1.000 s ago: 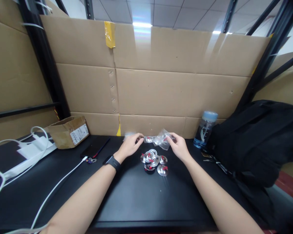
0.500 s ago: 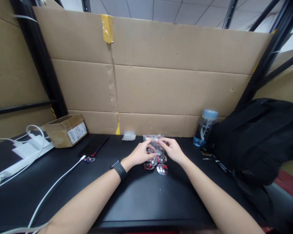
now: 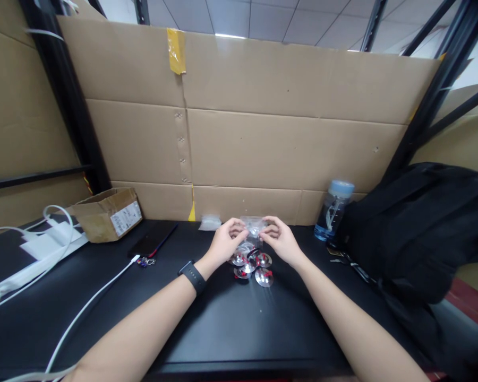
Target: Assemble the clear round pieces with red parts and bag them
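Between my two hands is a clear plastic bag (image 3: 253, 227). My left hand (image 3: 227, 241) pinches its left edge, and my right hand (image 3: 279, 241) pinches its right edge. Just in front of the bag, several shiny round metal discs (image 3: 264, 277) with red bits on them lie in a cluster on the black table. What the bag holds, if anything, is too small to make out.
Behind the table stands a cardboard wall (image 3: 242, 148). An open cardboard box (image 3: 107, 215), a phone (image 3: 151, 241), white cables and a power strip (image 3: 43, 260) are at left. A small clear packet (image 3: 210, 223) lies near the wall. At right are a bottle (image 3: 333, 209) and a black backpack (image 3: 414, 228).
Both hands have moved up and slightly back, raising the clear bag off the discs. More of the discs now show below it.
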